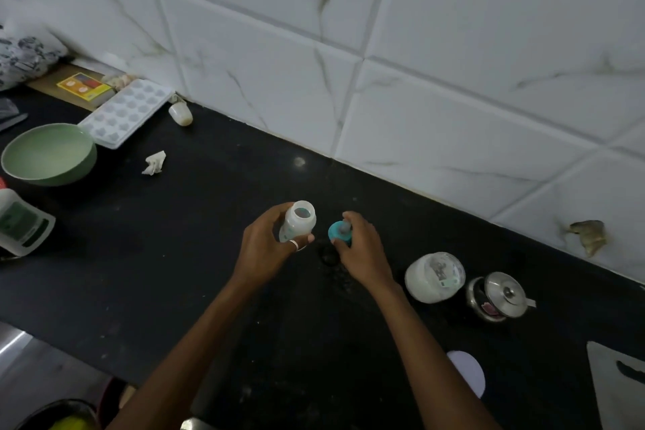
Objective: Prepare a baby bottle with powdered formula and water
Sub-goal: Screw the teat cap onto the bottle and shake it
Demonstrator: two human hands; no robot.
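My left hand point(267, 244) grips a small clear baby bottle point(298, 220) with its mouth uncovered, held a little tilted above the black counter point(174, 255). Just to its right, my right hand point(359, 244) holds the bottle's teal cap with its nipple point(338, 230), apart from the bottle. A clear jar of white powder point(434, 277) stands on the counter to the right of my right hand. Beside the jar is a small steel pot with a lid point(501, 297).
A green bowl point(49, 154), a white ice tray point(125, 112), a crumpled tissue point(154, 163) and a small white cap point(180, 113) lie at the back left. A white container point(24, 225) stands at the left edge. A white disc point(467, 372) and a cutting board point(617, 387) are front right. A tiled wall point(384, 45) runs behind.
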